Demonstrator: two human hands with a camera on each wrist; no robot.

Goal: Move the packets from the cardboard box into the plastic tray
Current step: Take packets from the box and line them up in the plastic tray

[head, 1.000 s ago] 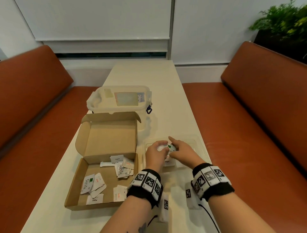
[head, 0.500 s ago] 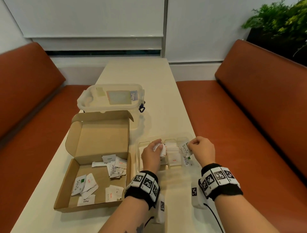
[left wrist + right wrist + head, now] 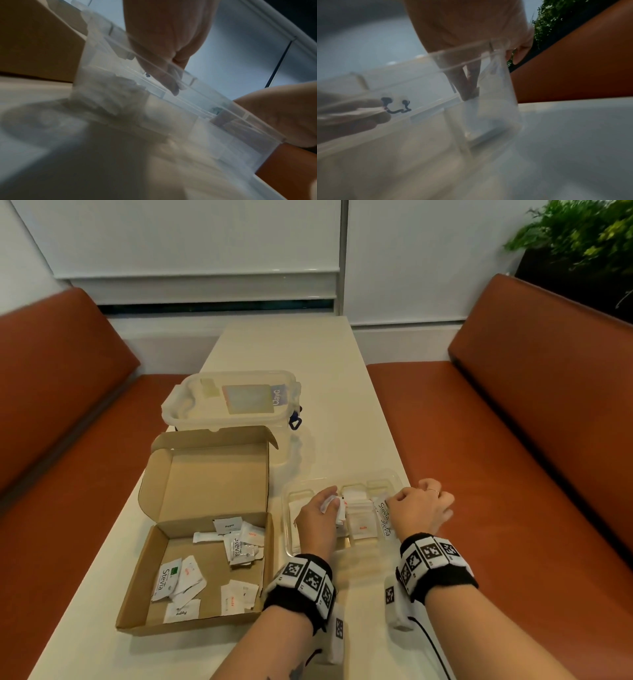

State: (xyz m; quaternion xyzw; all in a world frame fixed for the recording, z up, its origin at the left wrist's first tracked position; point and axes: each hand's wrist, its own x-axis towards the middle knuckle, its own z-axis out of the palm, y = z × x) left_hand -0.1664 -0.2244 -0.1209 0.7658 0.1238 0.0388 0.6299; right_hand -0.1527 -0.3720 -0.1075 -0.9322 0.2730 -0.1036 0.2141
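An open cardboard box (image 3: 138, 607) sits on the left of the table with several white packets (image 3: 168, 577) loose inside. To its right is the clear plastic tray (image 3: 383, 474), divided into compartments that hold stacked packets (image 3: 358, 517). My left hand (image 3: 330, 501) is over the tray's left-middle part and grips a small bunch of white packets (image 3: 339, 510). My right hand (image 3: 394, 503) pinches a Stevia packet (image 3: 384, 518) standing in the right compartment; the right wrist view shows its fingertips (image 3: 469, 93) on that packet's top edge (image 3: 476, 115).
A lidded clear plastic container (image 3: 233, 402) stands behind the cardboard box. Orange benches flank the table on the left (image 3: 68, 457) and on the right (image 3: 513, 474). The tray lies close to the table's right edge. A plant (image 3: 582, 241) is at the far right.
My right hand moved from the tray's middle to its right compartment, carrying the Stevia packet with it. My left hand stayed over the tray, still holding its packets.
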